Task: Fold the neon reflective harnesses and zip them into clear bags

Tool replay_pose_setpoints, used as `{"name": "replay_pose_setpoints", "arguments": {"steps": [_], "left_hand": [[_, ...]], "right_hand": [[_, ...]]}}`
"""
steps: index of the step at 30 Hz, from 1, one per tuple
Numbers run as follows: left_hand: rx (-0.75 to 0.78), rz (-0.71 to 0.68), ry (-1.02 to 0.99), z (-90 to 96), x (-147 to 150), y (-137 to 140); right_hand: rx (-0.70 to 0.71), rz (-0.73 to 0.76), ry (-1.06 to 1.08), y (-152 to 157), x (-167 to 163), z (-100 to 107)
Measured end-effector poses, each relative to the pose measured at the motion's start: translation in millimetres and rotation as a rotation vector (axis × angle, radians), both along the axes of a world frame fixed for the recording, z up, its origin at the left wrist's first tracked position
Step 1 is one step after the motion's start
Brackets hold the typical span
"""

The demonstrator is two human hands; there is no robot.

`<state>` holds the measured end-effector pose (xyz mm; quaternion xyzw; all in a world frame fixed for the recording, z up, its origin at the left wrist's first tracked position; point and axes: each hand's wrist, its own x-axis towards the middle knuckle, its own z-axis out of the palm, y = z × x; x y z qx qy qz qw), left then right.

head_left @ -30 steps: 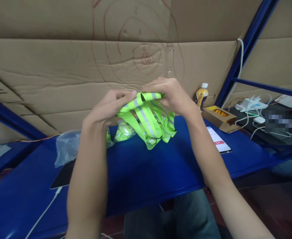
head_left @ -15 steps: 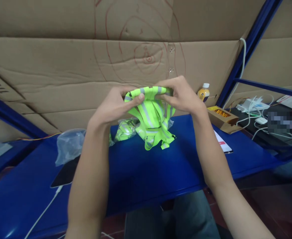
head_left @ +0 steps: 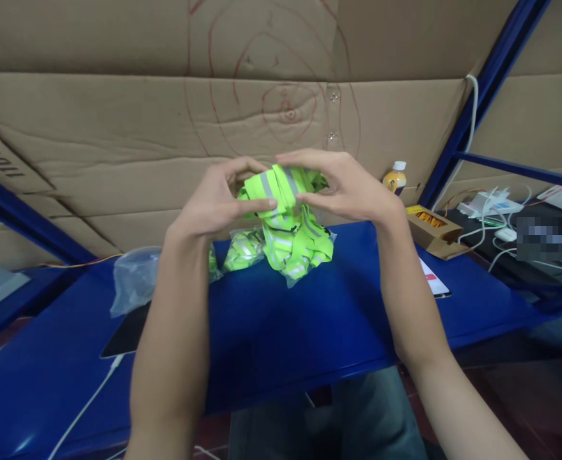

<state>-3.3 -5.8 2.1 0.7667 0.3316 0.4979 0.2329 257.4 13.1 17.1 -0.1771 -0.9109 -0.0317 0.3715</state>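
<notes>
A fluorescent yellow-green reflective safety vest [head_left: 278,188], made of straps with grey stripes, is bunched up above the table. My left hand [head_left: 218,198] grips its left side, thumb across the front and fingers behind. On the opposite side my right hand [head_left: 341,185] is curled around it, fingers over the top and thumb below. Right under the bundle lies more yellow-green strap material [head_left: 300,249] with clear plastic at its edges; where it parts from the held vest I cannot tell. Beside it rests another bundle in a clear bag [head_left: 245,250]. A further one is partly hidden by my left forearm.
The blue table [head_left: 290,338] ends against a cardboard wall [head_left: 93,128]. At left are a clear plastic bag [head_left: 135,278] and a dark cabled device [head_left: 124,335]. Right of my forearm are a phone [head_left: 437,281], an open cardboard box [head_left: 431,230] and a bottle [head_left: 396,179].
The vest's hanging straps have been gathered up into a more compact bundle between my hands. My right hand's fingers have shifted left over the top. The camera view has moved slightly.
</notes>
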Motion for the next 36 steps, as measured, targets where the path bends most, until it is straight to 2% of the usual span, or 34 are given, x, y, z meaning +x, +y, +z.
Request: {"name": "replay_pose_setpoints", "arguments": {"steps": [4,7,11,14,18,20,24,29,33,36], "left_hand": [[0.114,0.038,0.213,1.5,5.1,-3.1],[0.124,0.073,0.207,2.1,10.8,-6.0],[0.057,0.151,0.184,4.7,9.2,-12.5],[-0.025,0.156,0.127,6.1,1.5,-15.4],[-0.227,0.205,-0.05,2.7,-14.0,-5.6],[-0.25,0.195,-0.087,0.0,-20.4,2.2],[-0.12,0.12,-0.072,-3.5,-19.0,8.8],[-0.007,0.072,0.07,-3.8,3.5,1.5],[0.1,0.018,0.114,-2.8,14.4,-0.2],[0.076,-0.033,0.072,-2.8,13.6,0.7]], "right_hand": [[-0.056,-0.11,-0.122,-0.2,9.7,1.7],[-0.057,-0.139,-0.119,0.0,11.4,2.8],[0.047,-0.166,0.067,7.8,3.8,-2.1],[0.129,-0.108,0.157,19.2,-8.7,-10.9],[0.158,-0.021,0.144,27.4,-25.2,-18.9],[0.122,-0.023,0.069,24.5,-28.7,-18.8],[-0.013,-0.047,-0.059,15.7,-23.8,-17.3],[-0.127,-0.126,-0.16,22.6,-10.2,-17.9],[-0.125,-0.182,-0.129,27.9,-3.0,-14.0],[-0.082,-0.197,-0.04,27.9,0.5,-12.4]]}}
